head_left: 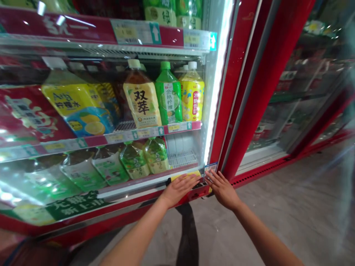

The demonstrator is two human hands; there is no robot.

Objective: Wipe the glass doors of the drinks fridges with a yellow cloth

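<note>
My left hand (181,188) lies over a yellow, bar-like thing with a black end (185,175) at the lower edge of a glass-fronted drinks fridge. Its fingers are close together, reach to the right and cover the lower side of the yellow thing, whose exact kind I cannot make out. Just to the right, my right hand (224,190) is open. Its spread fingertips are at a small printed label (211,167) on the fridge's bottom right corner. They partly cover the label, and nothing shows in that hand.
Drink bottles, including a pale-labelled one (141,99) and a green one (168,96), stand on the shelves behind the glass. A red fridge frame (235,88) rises on the right, beside another fridge. Grey floor (266,221) lies below, with a dark shadow across it.
</note>
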